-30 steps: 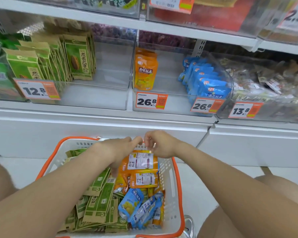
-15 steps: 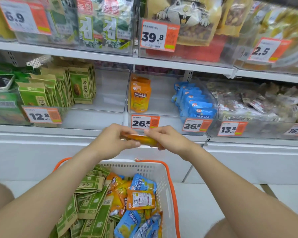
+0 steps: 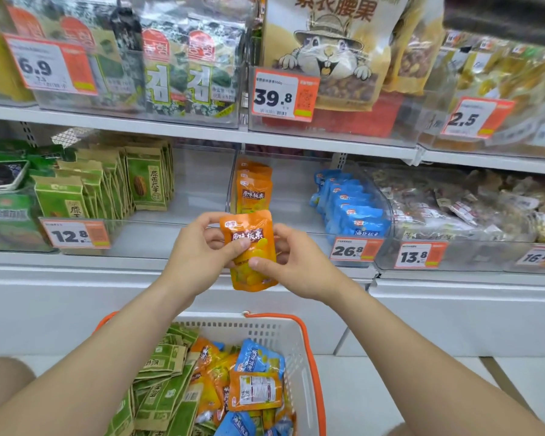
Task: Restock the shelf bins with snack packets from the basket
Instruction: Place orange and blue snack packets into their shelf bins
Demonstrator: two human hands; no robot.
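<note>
At the left of the frame, green seed packets (image 3: 145, 179) stand in a clear shelf bin (image 3: 170, 237). In the middle, the left hand (image 3: 199, 256) and the right hand (image 3: 291, 262) both pinch one orange chestnut packet (image 3: 249, 250), held upright in front of the bin with more orange packets (image 3: 254, 187). Blue packets (image 3: 350, 209) sit to the right. At the bottom, the white basket (image 3: 299, 350) holds mixed packets.
</note>
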